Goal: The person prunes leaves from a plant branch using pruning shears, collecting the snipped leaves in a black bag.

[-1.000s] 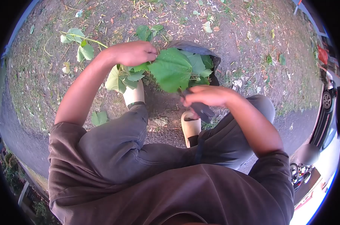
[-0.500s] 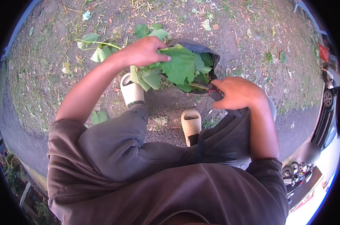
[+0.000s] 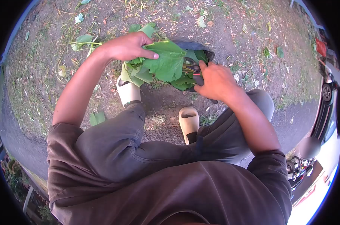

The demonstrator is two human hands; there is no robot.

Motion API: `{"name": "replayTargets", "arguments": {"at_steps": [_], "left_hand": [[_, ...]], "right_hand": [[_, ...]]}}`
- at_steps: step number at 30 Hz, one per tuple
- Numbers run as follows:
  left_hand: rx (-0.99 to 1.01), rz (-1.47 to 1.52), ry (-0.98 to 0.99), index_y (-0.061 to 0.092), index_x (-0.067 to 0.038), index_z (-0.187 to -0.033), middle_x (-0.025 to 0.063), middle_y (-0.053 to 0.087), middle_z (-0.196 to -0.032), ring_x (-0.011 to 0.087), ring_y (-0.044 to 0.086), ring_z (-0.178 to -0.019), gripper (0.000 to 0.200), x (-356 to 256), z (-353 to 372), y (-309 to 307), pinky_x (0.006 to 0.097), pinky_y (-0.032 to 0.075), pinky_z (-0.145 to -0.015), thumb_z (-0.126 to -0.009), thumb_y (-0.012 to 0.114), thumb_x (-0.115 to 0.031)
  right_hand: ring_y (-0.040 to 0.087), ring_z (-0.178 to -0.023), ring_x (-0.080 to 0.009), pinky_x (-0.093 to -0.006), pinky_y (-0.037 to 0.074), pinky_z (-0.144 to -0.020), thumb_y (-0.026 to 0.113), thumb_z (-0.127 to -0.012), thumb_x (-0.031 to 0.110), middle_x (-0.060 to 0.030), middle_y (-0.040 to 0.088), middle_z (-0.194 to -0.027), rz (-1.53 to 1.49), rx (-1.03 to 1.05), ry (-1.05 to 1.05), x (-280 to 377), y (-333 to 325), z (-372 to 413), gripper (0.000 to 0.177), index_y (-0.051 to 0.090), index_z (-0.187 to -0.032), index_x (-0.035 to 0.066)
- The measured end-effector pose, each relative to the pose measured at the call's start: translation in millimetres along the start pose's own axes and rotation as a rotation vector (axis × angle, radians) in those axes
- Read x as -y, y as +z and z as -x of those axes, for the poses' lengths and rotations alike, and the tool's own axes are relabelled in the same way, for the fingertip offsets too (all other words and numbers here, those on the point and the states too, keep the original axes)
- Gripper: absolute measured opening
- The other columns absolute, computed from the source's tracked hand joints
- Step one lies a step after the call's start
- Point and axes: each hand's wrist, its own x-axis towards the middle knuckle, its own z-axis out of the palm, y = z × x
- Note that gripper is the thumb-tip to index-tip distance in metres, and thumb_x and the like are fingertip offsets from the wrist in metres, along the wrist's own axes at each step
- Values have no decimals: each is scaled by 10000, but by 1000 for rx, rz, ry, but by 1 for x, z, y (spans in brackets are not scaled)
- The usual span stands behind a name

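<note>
My left hand is closed around a bunch of large, lobed green leaves on stems, thumb pressed over the top leaf. Pruning shears with dark handles and a touch of red are gripped in my right hand. Their jaws point left, right at the leaves, and the blade tips are partly hidden among them. Beneath the bunch lies a black bag or container whose mouth has more leaves inside; my right fingers are close to its rim.
Cut vine leaves lie on the dirt at the left, and a single leaf is beside my knee. My feet wear beige slides. Toward the right edge are a parked car, a motorcycle and a person's blurred head.
My right hand has moved up and left with the pruning shears, bringing their jaws in among the leaves. My left hand and the leaf bunch have shifted slightly left.
</note>
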Motion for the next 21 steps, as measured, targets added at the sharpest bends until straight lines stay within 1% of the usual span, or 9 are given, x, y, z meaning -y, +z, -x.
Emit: {"name": "replayTargets", "arguments": {"at_steps": [5, 7, 9, 10, 12, 13, 15, 19, 21], "left_hand": [[84, -143, -24, 808, 23, -1066, 39, 775, -864, 117, 657, -770, 377, -3, 3, 3, 359, 554, -773, -1016, 813, -351], [102, -110, -7, 806, 21, -1057, 32, 763, -848, 113, 643, -760, 372, -4, 6, 4, 355, 545, -761, -1016, 814, -348], [109, -80, 5, 804, 19, -1047, 26, 750, -832, 110, 628, -750, 366, -4, 7, 2, 351, 536, -748, -1017, 814, -346], [92, -77, -1, 803, 18, -1042, 20, 741, -822, 108, 622, -746, 362, -2, 7, 2, 348, 530, -739, -1016, 817, -342], [72, -71, -10, 803, 17, -1036, 14, 731, -812, 105, 616, -743, 357, -1, 9, 2, 345, 524, -731, -1014, 819, -339], [69, -73, -11, 801, 18, -1033, 21, 728, -807, 105, 616, -740, 361, -2, 9, 2, 346, 519, -722, -1015, 817, -342], [65, -73, -12, 800, 19, -1029, 27, 725, -801, 106, 616, -737, 364, -7, 9, 2, 348, 514, -713, -1016, 815, -345], [35, -178, -23, 804, -3, -1040, 60, 728, -789, 142, 625, -710, 360, -9, 4, 10, 382, 514, -709, -1022, 802, -363], [4, -204, -1, 803, -7, -1044, 75, 729, -782, 158, 636, -702, 362, -3, 0, 18, 402, 516, -709, -1022, 798, -368]], "right_hand": [[756, -1126, -390, -480, 610, -983, 813, -869, 416, -237, 757, -1191, -12, -6, -13, 6, -7, -7, 753, 619, -1408, -73], [761, -1116, -390, -480, 613, -978, 824, -867, 391, -235, 767, -1170, 0, -9, -6, 6, -6, -8, 731, 626, -1391, -78], [773, -1086, -390, -480, 622, -963, 843, -858, 306, -223, 788, -1116, -49, 6, -31, 6, -5, -12, 615, 669, -1314, -67], [773, -1086, -390, -480, 622, -963, 843, -858, 306, -223, 788, -1116, -48, 3, -32, 6, -6, -12, 615, 669, -1314, -67], [777, -1069, -396, -481, 627, -958, 845, -849, 238, -217, 798, -1094, -79, 12, -29, 6, -7, -13, 439, 746, -1175, -39], [777, -1069, -396, -481, 627, -958, 845, -849, 238, -217, 798, -1094, -78, 13, -31, 6, -9, -13, 439, 746, -1175, -39], [774, -1064, -403, -478, 631, -955, 844, -845, 200, -223, 796, -1095, -92, 36, -39, 2, -13, -12, 306, 788, -1051, -19], [758, -1032, -444, -525, 616, -946, 834, -832, 245, -269, 770, -1015, -60, -17, -99, -20, -9, -13, 432, 731, -1127, -54], [755, -1021, -444, -534, 604, -939, 829, -789, 292, -264, 771, -1036, -12, 78, -14, -28, -25, -7, 459, 747, -1105, -29]]}}
